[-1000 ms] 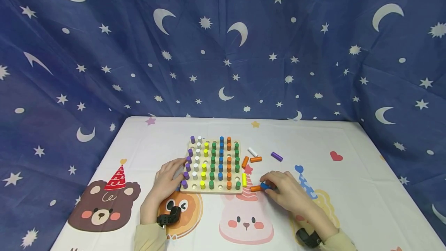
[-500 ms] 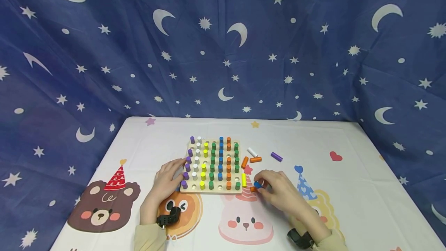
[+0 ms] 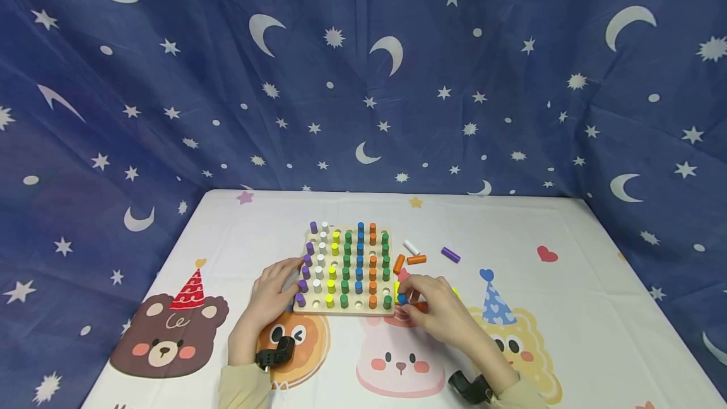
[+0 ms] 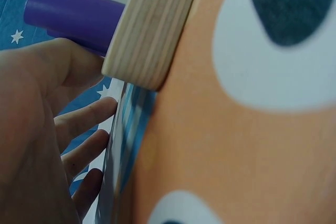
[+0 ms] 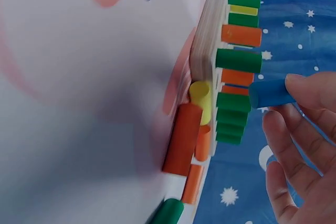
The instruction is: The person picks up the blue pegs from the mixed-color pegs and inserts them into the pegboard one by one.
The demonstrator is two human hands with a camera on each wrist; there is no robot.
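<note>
A wooden pegboard (image 3: 335, 310) stands on the table with rows of purple, white, yellow, green, blue and orange pegs upright in it; several holes are bare. My left hand (image 3: 271, 292) lies against its left side. In the left wrist view, fingers touch the board's edge (image 4: 149, 30) below a purple peg (image 4: 73, 17), the other fingers relaxed. Just off the board's right side, my right hand (image 3: 440, 308) pinches a blue peg (image 5: 270, 94) between thumb and fingers, above the tabletop. Beneath this hand lie an orange peg (image 5: 182, 139) and a yellow peg (image 5: 200, 100), both partly covered in the head view.
Loose orange pegs (image 3: 417, 259), a white peg (image 3: 411, 247) and a purple peg (image 3: 451, 255) lie right of the board. A green peg (image 5: 168, 212) shows in the right wrist view. A blue star-print cloth (image 3: 363, 93) hangs behind the table.
My right hand has moved left toward the board, carrying the blue peg from beside the loose orange peg to over the yellow one. My left hand and the board stay put.
</note>
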